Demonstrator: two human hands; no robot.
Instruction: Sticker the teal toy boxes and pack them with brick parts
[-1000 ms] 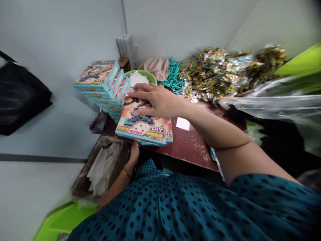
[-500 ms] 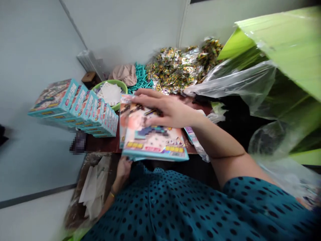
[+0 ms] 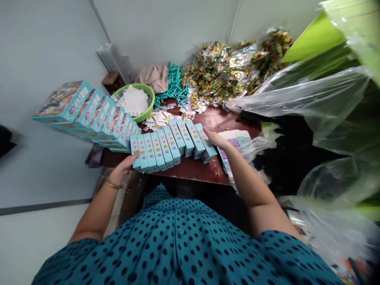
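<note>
A row of several teal toy boxes (image 3: 170, 146) stands on edge on the dark red table (image 3: 202, 168), spines up. My left hand (image 3: 126, 166) presses flat against the row's left end. Against the right end rests my right hand (image 3: 214, 138), fingers stretched out. Both hands squeeze the row between them.
A taller stack of the same boxes (image 3: 89, 114) leans at the left. Behind stand a green bowl of paper slips (image 3: 135, 101), loose cards (image 3: 157, 118), teal plastic sticks (image 3: 173, 85) and a heap of small packets (image 3: 225, 73). Clear plastic bags (image 3: 297, 99) crowd the right.
The flat boxes held under my right hand have been turned on edge into a row. My left hand came up from below the table to the row's left end.
</note>
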